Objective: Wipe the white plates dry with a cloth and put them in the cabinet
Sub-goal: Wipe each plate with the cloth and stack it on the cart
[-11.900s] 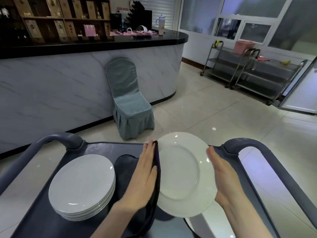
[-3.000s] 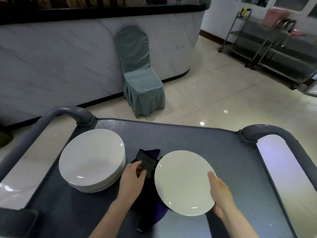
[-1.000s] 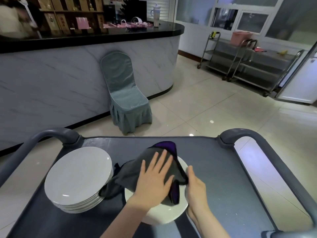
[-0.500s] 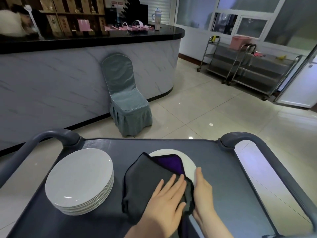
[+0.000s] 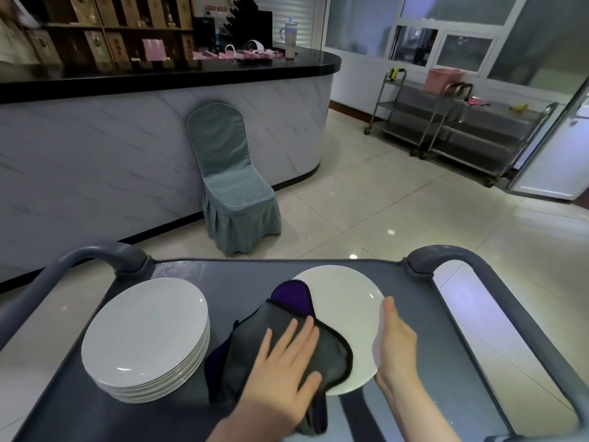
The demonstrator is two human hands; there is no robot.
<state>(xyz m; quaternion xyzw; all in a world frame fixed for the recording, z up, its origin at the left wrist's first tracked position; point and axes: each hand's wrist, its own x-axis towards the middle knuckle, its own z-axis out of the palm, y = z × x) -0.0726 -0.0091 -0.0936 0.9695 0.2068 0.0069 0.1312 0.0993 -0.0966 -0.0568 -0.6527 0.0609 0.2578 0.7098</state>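
Observation:
A single white plate (image 5: 347, 309) lies flat on the grey cart top (image 5: 242, 272). A dark grey cloth with a purple underside (image 5: 287, 327) covers the plate's left half. My left hand (image 5: 283, 374) presses flat on the cloth with straight, spread fingers. My right hand (image 5: 395, 342) rests against the plate's right rim with the fingers straight. A stack of several white plates (image 5: 145, 336) stands on the cart's left side.
The cart has raised grey handles at the left (image 5: 79, 260) and right (image 5: 478, 275). Beyond it a blue-covered chair (image 5: 229, 183) stands against a marble counter (image 5: 127, 148). Steel trolleys (image 5: 452, 122) stand at the back right, and a white door (image 5: 554, 154) hangs open beside them.
My left hand has slid the cloth to the left and toward me, baring more of the plate's right half. My right hand stays at the rim.

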